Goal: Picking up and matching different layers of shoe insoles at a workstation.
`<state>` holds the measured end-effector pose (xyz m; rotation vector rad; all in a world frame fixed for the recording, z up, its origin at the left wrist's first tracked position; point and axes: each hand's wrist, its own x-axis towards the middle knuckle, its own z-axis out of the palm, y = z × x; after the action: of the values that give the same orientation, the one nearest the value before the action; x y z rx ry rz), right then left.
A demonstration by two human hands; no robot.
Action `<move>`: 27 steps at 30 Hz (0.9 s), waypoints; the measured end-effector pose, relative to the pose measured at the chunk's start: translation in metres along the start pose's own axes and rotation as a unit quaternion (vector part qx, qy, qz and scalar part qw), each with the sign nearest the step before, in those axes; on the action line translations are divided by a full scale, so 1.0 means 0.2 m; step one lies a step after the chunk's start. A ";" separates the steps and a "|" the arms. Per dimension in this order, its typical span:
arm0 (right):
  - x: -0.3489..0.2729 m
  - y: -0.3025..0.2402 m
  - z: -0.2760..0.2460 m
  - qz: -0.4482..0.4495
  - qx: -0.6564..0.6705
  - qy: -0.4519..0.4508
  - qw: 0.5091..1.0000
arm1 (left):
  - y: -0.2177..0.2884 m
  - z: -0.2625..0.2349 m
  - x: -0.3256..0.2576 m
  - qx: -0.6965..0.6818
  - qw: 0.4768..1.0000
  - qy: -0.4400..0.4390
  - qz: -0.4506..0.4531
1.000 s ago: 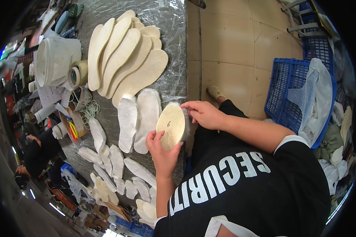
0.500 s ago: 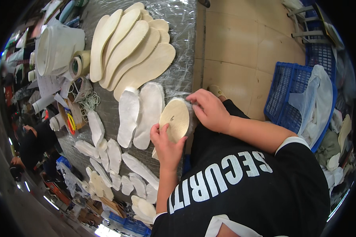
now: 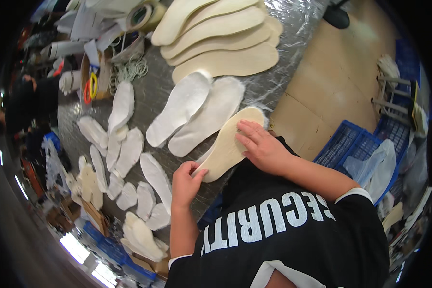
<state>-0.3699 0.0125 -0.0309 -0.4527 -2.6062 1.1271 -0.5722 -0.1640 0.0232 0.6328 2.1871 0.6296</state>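
Note:
A cream insole (image 3: 224,146) with white fluff along its far edge lies slantwise at the table's near edge. My left hand (image 3: 186,185) pinches its lower left end between thumb and fingers. Flat on the insole's upper part, the outstretched fingers of my right hand (image 3: 260,146) press against its face. Just beyond are two fluffy white insoles, one (image 3: 182,108) partly overlapping the other (image 3: 211,117). Farther off, a fanned stack of cream insoles (image 3: 225,60) rests on the plastic-covered table (image 3: 293,53).
Several white insole pieces (image 3: 129,153) spread across the table's left side. Behind them stand a tape roll (image 3: 141,15), coiled cord (image 3: 129,72) and scissors with red and yellow handles (image 3: 90,87). Blue crates (image 3: 341,139) and a stool (image 3: 393,98) are on the floor at right.
The view has turned. The cream insole, upright and foreshortened before, now shows its full length. My right hand has moved from its top edge onto its face; my left has shifted to its lower end.

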 end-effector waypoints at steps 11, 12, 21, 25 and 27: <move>0.31 -0.23 0.16 -0.088 0.041 -0.095 0.991 | 0.04 0.00 -0.05 0.056 0.988 0.036 0.136; 0.34 -0.24 0.20 -0.069 0.058 -0.157 0.984 | -0.02 0.00 -0.06 0.049 0.989 0.047 0.129; 0.42 -0.27 0.12 -0.084 0.118 -0.216 0.966 | -0.31 0.06 -0.14 -0.380 0.905 0.126 -0.146; 0.43 -0.29 0.13 -0.068 0.125 -0.221 0.965 | -0.30 0.10 -0.11 -0.379 0.909 0.091 -0.151; 0.42 -0.29 0.15 -0.060 0.116 -0.231 0.964 | -0.31 0.11 -0.11 -0.371 0.914 0.066 -0.152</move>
<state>-0.4686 -0.0121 0.0017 0.0284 -2.7724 1.6315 -0.5578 -0.2193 -0.0168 -0.1527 1.8907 1.2566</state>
